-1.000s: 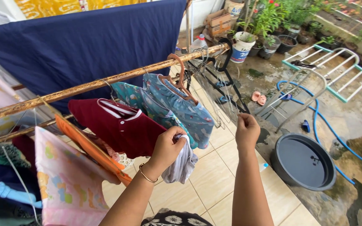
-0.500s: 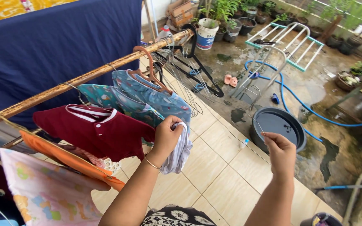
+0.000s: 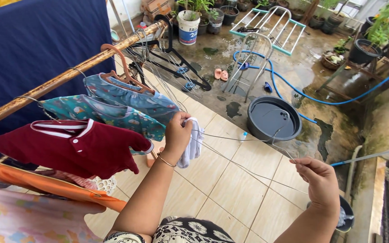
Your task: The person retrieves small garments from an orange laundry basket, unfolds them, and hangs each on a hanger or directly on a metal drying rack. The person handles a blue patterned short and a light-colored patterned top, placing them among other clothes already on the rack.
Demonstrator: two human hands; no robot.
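My left hand (image 3: 178, 132) is shut on a small grey-white garment (image 3: 192, 145) that hangs from my fist beside the hung clothes. My right hand (image 3: 320, 180) pinches the hook end of a thin wire hanger (image 3: 244, 153), whose wires stretch leftward to the garment. A rusty pole (image 3: 64, 78) carries a maroon shirt (image 3: 75, 146), two blue-green patterned tops (image 3: 127, 105) and a bunch of bare wire hangers (image 3: 158, 58).
A dark blue sheet (image 3: 32, 40) hangs behind the pole. Orange and pink cloths (image 3: 46, 198) hang at lower left. On the wet ground lie a grey basin (image 3: 273, 120), a blue hose (image 3: 311, 96), a metal rack (image 3: 266, 24), sandals (image 3: 220, 74) and potted plants (image 3: 194, 13).
My right hand has pulled a wire hanger off the bunch on the pole and drawn it right and down. The view has swung to the right. My left hand still grips the garment.
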